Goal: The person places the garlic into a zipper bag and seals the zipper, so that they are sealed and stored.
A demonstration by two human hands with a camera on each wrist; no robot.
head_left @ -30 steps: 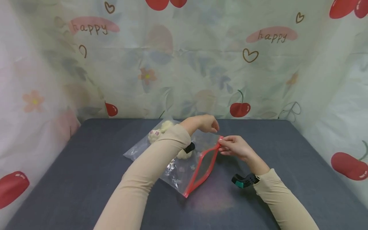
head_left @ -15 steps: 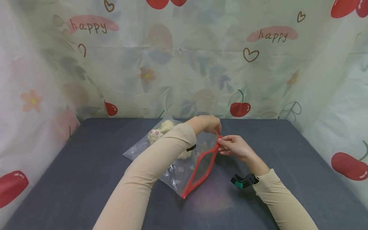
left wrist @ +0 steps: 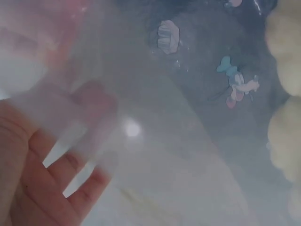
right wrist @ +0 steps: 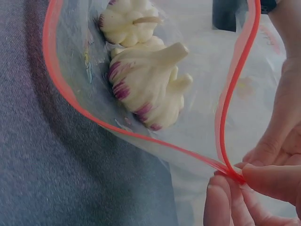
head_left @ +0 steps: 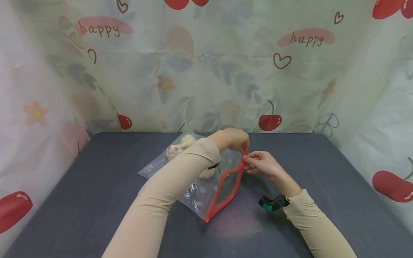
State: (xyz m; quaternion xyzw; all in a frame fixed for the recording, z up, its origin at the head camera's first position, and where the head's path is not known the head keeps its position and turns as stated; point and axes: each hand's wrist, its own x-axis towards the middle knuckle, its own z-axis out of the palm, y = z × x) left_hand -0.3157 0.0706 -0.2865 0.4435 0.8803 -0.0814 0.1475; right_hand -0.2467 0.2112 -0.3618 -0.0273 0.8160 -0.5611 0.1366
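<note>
A clear zip bag [head_left: 201, 195] with a red zip edge lies across the table, its mouth spread toward the right. Inside are garlic bulbs [right wrist: 146, 80], white with purple streaks; my left forearm hides part of them in the head view. At the far corner of the mouth, my right hand [head_left: 265, 165] pinches the red zip [right wrist: 225, 157] between thumb and fingers. My left hand [head_left: 230, 139] reaches over the bag and holds its edge right beside the right fingertips. Plastic blurs the left fingertips in the left wrist view.
The dark table [head_left: 96, 200] extends around the bag on every side. A printed curtain [head_left: 206, 71] with cherries and "happy" lettering hangs behind and at both sides. On my right wrist is a black band [head_left: 274, 203].
My left hand has come slightly right and down onto the bag's far corner, meeting the right fingers. The mouth's near corner has shifted a little left. My right hand has barely moved.
</note>
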